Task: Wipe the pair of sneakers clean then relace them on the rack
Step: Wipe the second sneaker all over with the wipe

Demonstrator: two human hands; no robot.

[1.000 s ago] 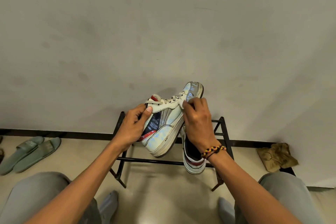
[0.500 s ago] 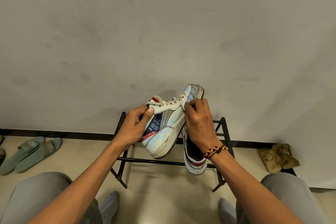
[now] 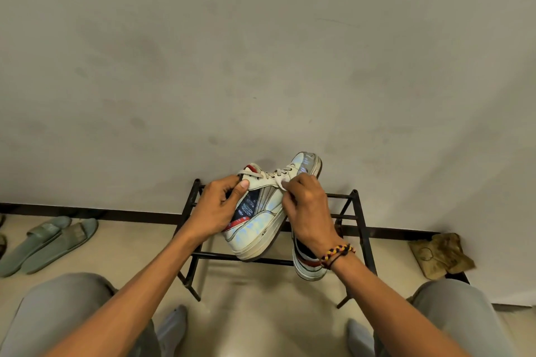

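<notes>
Pale tiled floor [image 3: 261,313] below, plain grey wall [image 3: 261,52] behind, dark skirting along the base. Green slides [image 3: 49,243] far left, crumpled cloth [image 3: 441,255] far right. Black rack [image 3: 351,211] against the wall. Sneaker [image 3: 261,226] tilted toe-up over the rack, heel in the left hand [image 3: 214,211], fingers curled round the collar. Right hand [image 3: 310,217] pinching white lace [image 3: 282,182] near the eyelets. Second sneaker [image 3: 304,266] on the rack, mostly hidden behind the right wrist. Print on the side panel unreadable.

White-and-pale-blue sneaker [image 3: 261,220] with red trim, black rack [image 3: 359,229], grey-green slides [image 3: 49,243].
</notes>
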